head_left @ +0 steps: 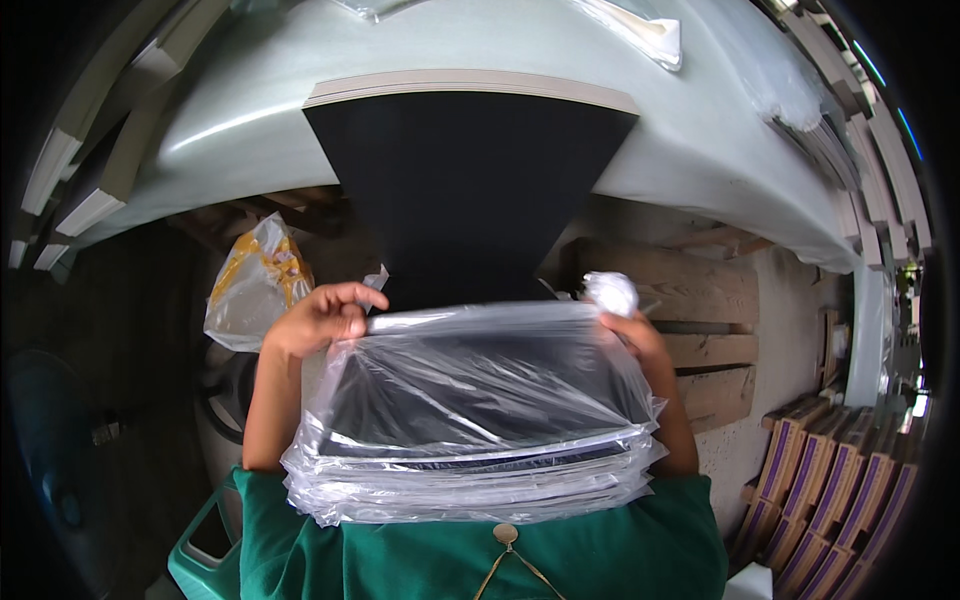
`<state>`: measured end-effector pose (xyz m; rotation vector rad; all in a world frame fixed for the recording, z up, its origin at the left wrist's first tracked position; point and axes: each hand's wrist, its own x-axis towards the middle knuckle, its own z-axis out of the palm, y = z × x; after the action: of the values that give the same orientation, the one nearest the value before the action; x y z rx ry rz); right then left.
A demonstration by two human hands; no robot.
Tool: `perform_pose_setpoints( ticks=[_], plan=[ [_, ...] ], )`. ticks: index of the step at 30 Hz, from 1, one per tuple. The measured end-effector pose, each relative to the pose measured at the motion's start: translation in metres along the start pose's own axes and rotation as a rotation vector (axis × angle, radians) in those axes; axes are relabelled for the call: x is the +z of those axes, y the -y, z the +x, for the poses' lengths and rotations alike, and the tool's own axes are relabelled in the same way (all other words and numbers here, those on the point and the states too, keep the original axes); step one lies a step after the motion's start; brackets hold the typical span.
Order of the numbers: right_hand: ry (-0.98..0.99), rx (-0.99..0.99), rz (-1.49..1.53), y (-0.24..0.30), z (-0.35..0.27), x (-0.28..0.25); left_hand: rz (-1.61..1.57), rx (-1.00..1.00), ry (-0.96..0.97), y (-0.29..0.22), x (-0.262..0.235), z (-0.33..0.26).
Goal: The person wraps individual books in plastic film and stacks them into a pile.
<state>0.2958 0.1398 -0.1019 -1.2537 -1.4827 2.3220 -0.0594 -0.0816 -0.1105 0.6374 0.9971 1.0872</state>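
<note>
A clear plastic bag (pixel 470 400) is pulled over a stack of flat black sheets (pixel 470 200) that sticks out from the pale table (pixel 700 130) toward me. My left hand (pixel 320 318) grips the bag's open edge at its upper left corner. My right hand (pixel 632 330) holds the upper right corner, with a bunched wad of plastic (pixel 611 292) above its fingers. The bagged end of the stack rests against my green shirt. The far end of the sheets, bare of plastic, lies on the table.
A crumpled yellow and clear bag (pixel 255 280) hangs at the left under the table. Wooden pallet boards (pixel 690 290) stand at the right. Purple and white boxes (pixel 830 480) are stacked at lower right. A green crate (pixel 205 550) sits at lower left.
</note>
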Motion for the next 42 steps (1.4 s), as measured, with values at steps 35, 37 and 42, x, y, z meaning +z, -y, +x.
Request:
perform_pose_setpoints(
  ticks=[35,37,42],
  plan=[
    [0.412,-0.429,0.281,0.132,0.038,0.174,0.224,0.684,-0.544,-0.101,0.099,0.024],
    [0.295,-0.487,0.257,0.126,0.045,0.172,0.244,0.662,-0.528,-0.100,0.102,0.021],
    [0.270,-0.569,0.274,0.117,0.048,0.173,0.378,0.760,-0.503,-0.088,0.095,0.026]
  ],
)
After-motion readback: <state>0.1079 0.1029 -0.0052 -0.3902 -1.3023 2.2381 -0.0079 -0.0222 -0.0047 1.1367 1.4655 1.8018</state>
